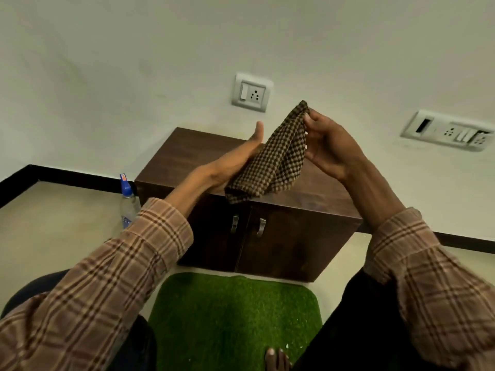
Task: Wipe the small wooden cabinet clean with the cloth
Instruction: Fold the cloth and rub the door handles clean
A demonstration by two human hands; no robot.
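We find the cloth (270,156), a brown checked piece, held in the air between both hands, above the top of the small wooden cabinet (192,153). The right hand (329,145) has its grip on the cloth's upper corner: thumb and fingertips pinch the fabric at its highest point, and the rest hangs down and to the left of that grip. The left hand (238,159) lies flat against the cloth's left side with the palm turned toward it, fingers straight and thumb raised; its grip is released, and the hand touches the fabric without curling round it. The cloth's lower folded edge hangs below the left hand, near the cabinet's front top edge; we cannot tell whether it touches the wood.

Below both hands, the cabinet stands against the wall with its two doors closed and two metal handles (247,224) side by side at the middle. To the left of the left hand, a spray bottle (128,202) with a blue nozzle stands on the floor just beside the cabinet. A green mat (233,317) lies on the floor in front of the cabinet. Behind the right hand, a wall socket (251,92) is mounted above the cabinet.
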